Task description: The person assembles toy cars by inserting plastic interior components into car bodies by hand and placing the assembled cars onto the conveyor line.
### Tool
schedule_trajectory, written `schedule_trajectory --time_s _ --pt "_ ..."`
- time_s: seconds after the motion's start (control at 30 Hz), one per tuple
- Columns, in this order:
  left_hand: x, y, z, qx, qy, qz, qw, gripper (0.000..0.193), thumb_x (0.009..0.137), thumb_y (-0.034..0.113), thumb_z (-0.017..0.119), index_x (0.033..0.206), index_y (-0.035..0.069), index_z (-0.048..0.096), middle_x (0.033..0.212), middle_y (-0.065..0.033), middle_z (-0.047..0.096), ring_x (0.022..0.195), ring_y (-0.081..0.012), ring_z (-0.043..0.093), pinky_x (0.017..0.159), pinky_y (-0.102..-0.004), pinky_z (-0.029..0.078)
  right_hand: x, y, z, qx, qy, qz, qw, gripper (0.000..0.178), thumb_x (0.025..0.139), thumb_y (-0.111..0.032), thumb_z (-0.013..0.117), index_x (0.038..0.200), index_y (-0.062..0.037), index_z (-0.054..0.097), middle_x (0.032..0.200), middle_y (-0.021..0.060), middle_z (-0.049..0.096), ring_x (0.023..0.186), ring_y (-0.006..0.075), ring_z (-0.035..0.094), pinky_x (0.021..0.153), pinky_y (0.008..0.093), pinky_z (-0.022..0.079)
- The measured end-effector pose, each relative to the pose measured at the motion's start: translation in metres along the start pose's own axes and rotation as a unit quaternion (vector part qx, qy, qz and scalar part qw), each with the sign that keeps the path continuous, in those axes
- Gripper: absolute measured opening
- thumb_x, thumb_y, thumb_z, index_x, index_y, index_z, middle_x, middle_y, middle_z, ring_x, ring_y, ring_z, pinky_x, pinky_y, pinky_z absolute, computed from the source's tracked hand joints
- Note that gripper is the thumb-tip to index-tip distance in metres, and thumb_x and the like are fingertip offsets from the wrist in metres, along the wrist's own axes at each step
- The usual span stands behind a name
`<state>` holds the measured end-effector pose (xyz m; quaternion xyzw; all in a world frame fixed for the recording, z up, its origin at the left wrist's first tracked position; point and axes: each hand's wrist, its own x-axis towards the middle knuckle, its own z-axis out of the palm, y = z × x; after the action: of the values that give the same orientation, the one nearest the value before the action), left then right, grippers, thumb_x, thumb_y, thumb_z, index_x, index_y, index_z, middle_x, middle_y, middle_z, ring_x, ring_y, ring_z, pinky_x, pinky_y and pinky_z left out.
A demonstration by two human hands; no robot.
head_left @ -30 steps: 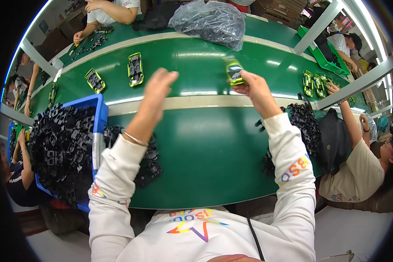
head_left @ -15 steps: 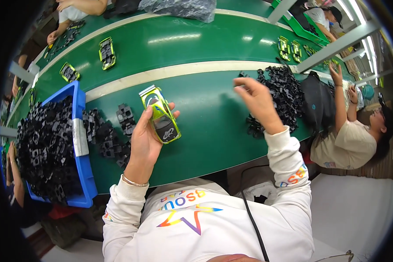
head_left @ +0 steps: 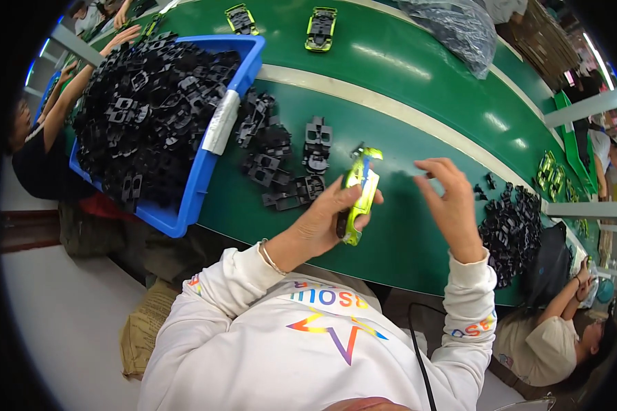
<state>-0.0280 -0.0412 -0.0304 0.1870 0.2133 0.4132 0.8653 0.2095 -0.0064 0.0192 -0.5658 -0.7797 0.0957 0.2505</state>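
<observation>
Slanting lengthwise away, slightly rightward: green car (head_left: 365, 192), gripped by left hand (head_left: 322, 218); right hand (head_left: 452, 202) half-open, empty.

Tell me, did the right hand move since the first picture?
Yes, backward: the right hand was reaching across the table's pale strip; now it's on the near side.

Bright indoor light; slim white tube lights (head_left: 598, 60) glow at upper right; pale glare streaks the glossy green desk (head_left: 391, 60); the shiny lime-green toy car (head_left: 361, 195) looks slightly blurred; fisheye distortion bends edges near black corners.
</observation>
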Motion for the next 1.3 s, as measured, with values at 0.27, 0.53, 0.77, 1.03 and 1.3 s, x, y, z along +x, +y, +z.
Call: schedule_trajectory --time_s 0.27,0.53,0.77,1.03,1.3 --pt "-0.027 0.006 -0.006 -0.099 -0.122 0.006 0.988 0.063 0.097 0.04 0.05 0.148 0.005 0.037 0.126 -0.0115 0.056 0.088 -0.0184 0.058 0.074 -0.03 0.05 0.05 -0.045 0.067 0.248 -0.091 0.006 0.965 0.018 0.086 -0.014 0.07 0.103 -0.0068 0.069 0.094 0.0125 0.065 0.082 0.0319 0.065 0.07 0.0388 0.051" --pt "-0.058 0.016 -0.025 -0.033 -0.096 -0.028 0.994 0.062 0.095 0.04 0.043 0.145 0.002 0.038 0.127 -0.0207 0.058 0.1 -0.0249 0.064 0.086 -0.0349 0.052 0.074 -0.086 0.099 0.057 -0.016 -0.151 0.987 0.027 0.086 -0.024 0.071 0.109 -0.0094 0.067 0.118 0.0101 0.058 0.091 0.0335 0.064 0.075 0.0418 0.054" --pt "-0.044 0.014 -0.029 -0.034 0.031 -0.023 0.999 0.055 0.105 0.042 0.03 0.139 0.003 0.048 0.123 -0.0153 0.062 0.099 -0.0239 0.065 0.084 -0.0344 0.055 0.047 -0.036 0.052 -0.046 -0.056 -0.045 0.996 0.021 0.089 -0.012 0.063 0.109 -0.0075 0.068 0.115 0.0112 0.06 0.09 0.0337 0.065 0.075 0.0433 0.054" --pt "-0.012 0.019 -0.023 -0.011 0.071 0.03 0.997 0.056 0.107 0.047 0.032 0.133 0.002 0.053 0.118 -0.0164 0.064 0.095 -0.0237 0.067 0.081 -0.0342 0.057 0.031 -0.001 0.005 -0.142 -0.098 -0.225 0.959 0.061 0.072 0.014 0.053 0.127 -0.0126 0.062 0.13 0.0057 0.06 0.122 0.0315 0.052 0.096 0.0423 0.045" --pt "-0.001 0.011 -0.01 -0.042 0.069 0.02 0.997 0.055 0.106 0.047 0.034 0.135 0.003 0.051 0.121 -0.0179 0.063 0.099 -0.0258 0.067 0.083 -0.035 0.056 0.024 0.012 -0.014 -0.093 -0.231 -0.115 0.962 0.042 0.083 -0.007 0.067 0.125 -0.0102 0.063 0.118 0.0094 0.06 0.108 0.0299 0.056 0.093 0.0412 0.047"
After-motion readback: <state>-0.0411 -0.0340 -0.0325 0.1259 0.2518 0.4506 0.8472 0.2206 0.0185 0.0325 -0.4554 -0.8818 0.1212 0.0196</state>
